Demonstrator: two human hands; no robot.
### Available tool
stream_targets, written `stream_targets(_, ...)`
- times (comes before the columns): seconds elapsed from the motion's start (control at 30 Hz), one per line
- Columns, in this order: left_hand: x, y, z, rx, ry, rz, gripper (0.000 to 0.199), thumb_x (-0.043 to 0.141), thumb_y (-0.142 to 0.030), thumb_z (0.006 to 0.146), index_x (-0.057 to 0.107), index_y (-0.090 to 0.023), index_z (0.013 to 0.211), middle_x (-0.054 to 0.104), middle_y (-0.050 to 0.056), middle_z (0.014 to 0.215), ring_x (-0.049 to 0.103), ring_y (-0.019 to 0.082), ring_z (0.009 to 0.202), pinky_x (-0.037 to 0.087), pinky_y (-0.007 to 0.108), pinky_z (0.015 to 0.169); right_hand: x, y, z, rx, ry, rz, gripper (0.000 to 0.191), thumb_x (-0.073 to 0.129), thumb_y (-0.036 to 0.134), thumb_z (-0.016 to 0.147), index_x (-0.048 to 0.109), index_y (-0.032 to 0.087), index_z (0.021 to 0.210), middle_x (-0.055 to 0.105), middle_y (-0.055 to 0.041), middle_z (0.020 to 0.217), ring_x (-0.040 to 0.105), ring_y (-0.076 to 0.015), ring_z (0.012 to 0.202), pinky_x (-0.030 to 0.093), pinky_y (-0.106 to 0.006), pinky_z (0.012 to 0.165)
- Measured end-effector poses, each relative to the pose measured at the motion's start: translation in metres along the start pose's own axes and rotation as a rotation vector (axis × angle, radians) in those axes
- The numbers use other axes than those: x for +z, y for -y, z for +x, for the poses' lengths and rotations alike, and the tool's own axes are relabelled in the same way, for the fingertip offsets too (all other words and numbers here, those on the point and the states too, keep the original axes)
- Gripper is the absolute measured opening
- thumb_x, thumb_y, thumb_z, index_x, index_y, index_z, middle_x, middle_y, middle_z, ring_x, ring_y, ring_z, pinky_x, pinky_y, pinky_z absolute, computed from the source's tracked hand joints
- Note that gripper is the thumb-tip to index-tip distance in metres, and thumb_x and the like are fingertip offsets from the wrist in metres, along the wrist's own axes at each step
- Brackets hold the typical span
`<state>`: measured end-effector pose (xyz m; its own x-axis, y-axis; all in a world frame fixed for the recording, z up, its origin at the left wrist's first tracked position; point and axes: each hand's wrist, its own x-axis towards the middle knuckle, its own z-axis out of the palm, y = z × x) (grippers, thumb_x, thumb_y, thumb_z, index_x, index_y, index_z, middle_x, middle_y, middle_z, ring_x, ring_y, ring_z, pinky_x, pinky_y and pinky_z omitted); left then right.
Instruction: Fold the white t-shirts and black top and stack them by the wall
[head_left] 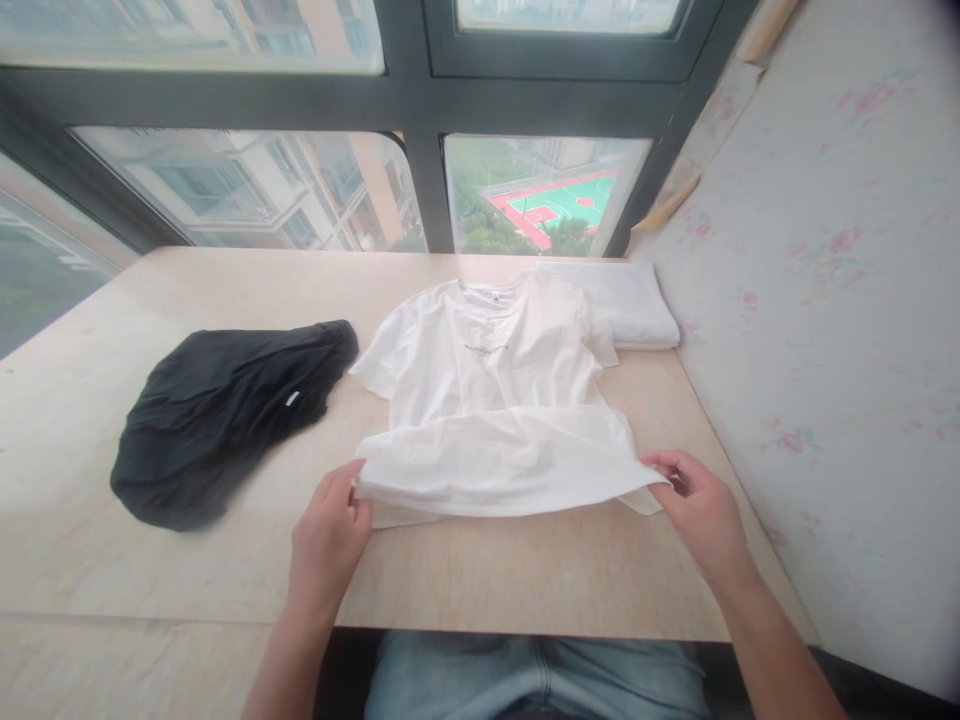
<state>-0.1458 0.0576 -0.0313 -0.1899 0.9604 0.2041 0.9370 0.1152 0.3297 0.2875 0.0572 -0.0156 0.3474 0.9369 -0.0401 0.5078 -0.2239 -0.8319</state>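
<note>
A white T-shirt (495, 370) with small dark lettering on its chest lies on the wooden tabletop, its collar toward the window. My left hand (334, 520) pinches the left corner of its hem between thumb and fingers. At the opposite corner my right hand (694, 500) grips the hem the same way. Between the two hands the lower front of the shirt is stretched and raised a little, while part of the back layer lies on the wood beneath it.
A dark garment (232, 410) with a small white tag lies to the left on the tabletop (525, 580). Behind the shirt's right sleeve sits a folded white cloth (637, 305). A flowered wall (825, 350) borders the right side, and a grey-framed window (435, 190) stands at the back.
</note>
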Motion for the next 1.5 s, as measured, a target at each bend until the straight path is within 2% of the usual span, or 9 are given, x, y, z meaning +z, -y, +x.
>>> stream_targets(0.1, -0.001, -0.002, 0.005, -0.156, -0.051, -0.064, 0.032, 0.045, -0.034, 0.09, 0.059, -0.019, 0.115, 0.069, 0.008, 0.11, 0.066, 0.019, 0.078, 0.047, 0.03, 0.069, 0.0, 0.0, 0.002, -0.148, -0.111, -0.098, 0.022, 0.058, 0.034, 0.081, 0.071, 0.02, 0.092, 0.065, -0.0048, 0.091, 0.06, -0.0189, 0.082, 0.052, -0.03, 0.072)
stream_targets(0.2, -0.004, -0.003, 0.006, -0.266, 0.007, -0.035, 0.032, 0.041, -0.042, 0.094, 0.061, -0.02, 0.105, 0.071, 0.006, 0.094, 0.066, 0.021, 0.078, 0.045, 0.031, 0.069, -0.001, -0.004, 0.004, -0.226, -0.224, -0.241, 0.021, 0.056, 0.033, 0.084, 0.071, 0.02, 0.092, 0.067, -0.0061, 0.095, 0.06, -0.0178, 0.076, 0.052, -0.031, 0.07)
stream_targets(0.3, -0.006, -0.005, 0.003, -0.284, 0.12, 0.012, 0.029, 0.041, -0.043, 0.094, 0.062, -0.023, 0.099, 0.07, 0.003, 0.083, 0.065, 0.021, 0.076, 0.041, 0.03, 0.065, -0.003, -0.01, 0.005, -0.25, -0.259, -0.333, 0.022, 0.054, 0.033, 0.086, 0.071, 0.019, 0.091, 0.068, -0.0066, 0.094, 0.059, -0.0161, 0.067, 0.051, -0.032, 0.066)
stream_targets(0.43, -0.007, -0.003, -0.005, -0.247, 0.171, -0.002, 0.023, 0.048, -0.036, 0.089, 0.062, -0.023, 0.101, 0.069, 0.001, 0.087, 0.064, 0.017, 0.073, 0.043, 0.027, 0.065, -0.004, -0.017, 0.003, -0.257, -0.228, -0.358, 0.022, 0.054, 0.034, 0.087, 0.07, 0.019, 0.09, 0.068, -0.0052, 0.091, 0.061, -0.0157, 0.067, 0.051, -0.03, 0.064)
stream_targets(0.57, -0.005, 0.01, -0.016, -0.148, 0.185, -0.038, 0.023, 0.048, -0.028, 0.084, 0.06, -0.021, 0.102, 0.069, 0.003, 0.097, 0.066, 0.017, 0.074, 0.049, 0.028, 0.068, -0.001, -0.023, 0.002, -0.234, -0.147, -0.377, 0.024, 0.054, 0.037, 0.088, 0.07, 0.02, 0.094, 0.068, -0.0043, 0.09, 0.061, -0.0152, 0.066, 0.051, -0.029, 0.064)
stream_targets(0.8, 0.003, 0.015, -0.027, 0.312, 0.156, -0.067, 0.032, 0.051, -0.027, 0.087, 0.063, -0.018, 0.115, 0.066, 0.011, 0.112, 0.064, 0.025, 0.104, 0.053, 0.038, 0.092, 0.01, -0.03, 0.0, -0.261, -0.041, -0.423, 0.026, 0.053, 0.037, 0.089, 0.069, 0.02, 0.101, 0.07, -0.0058, 0.1, 0.063, -0.0169, 0.074, 0.051, -0.03, 0.069)
stream_targets(1.03, 0.008, 0.007, -0.02, 0.348, 0.135, 0.027, 0.028, 0.048, -0.027, 0.094, 0.065, -0.018, 0.114, 0.071, 0.009, 0.109, 0.067, 0.025, 0.099, 0.055, 0.037, 0.086, 0.013, -0.032, -0.001, -0.278, -0.022, -0.418, 0.031, 0.051, 0.041, 0.092, 0.07, 0.018, 0.099, 0.071, -0.0086, 0.1, 0.064, -0.0197, 0.078, 0.05, -0.032, 0.071)
stream_targets(1.2, 0.001, 0.004, -0.013, 0.435, 0.256, 0.039, 0.044, 0.042, -0.007, 0.081, 0.067, -0.019, 0.116, 0.069, 0.008, 0.118, 0.066, 0.022, 0.108, 0.053, 0.033, 0.093, 0.012, -0.036, -0.003, -0.284, -0.024, -0.417, 0.03, 0.05, 0.039, 0.092, 0.07, 0.018, 0.1, 0.071, -0.0079, 0.1, 0.065, -0.0192, 0.076, 0.05, -0.031, 0.071)
stream_targets(1.5, -0.005, -0.013, -0.009, 0.14, 0.205, 0.113, 0.027, 0.044, -0.036, 0.097, 0.067, -0.023, 0.101, 0.073, 0.003, 0.105, 0.068, 0.022, 0.097, 0.049, 0.031, 0.079, 0.013, -0.039, -0.003, -0.337, -0.024, -0.396, 0.027, 0.047, 0.031, 0.092, 0.071, 0.019, 0.098, 0.071, -0.0073, 0.104, 0.065, -0.0203, 0.087, 0.05, -0.032, 0.078)
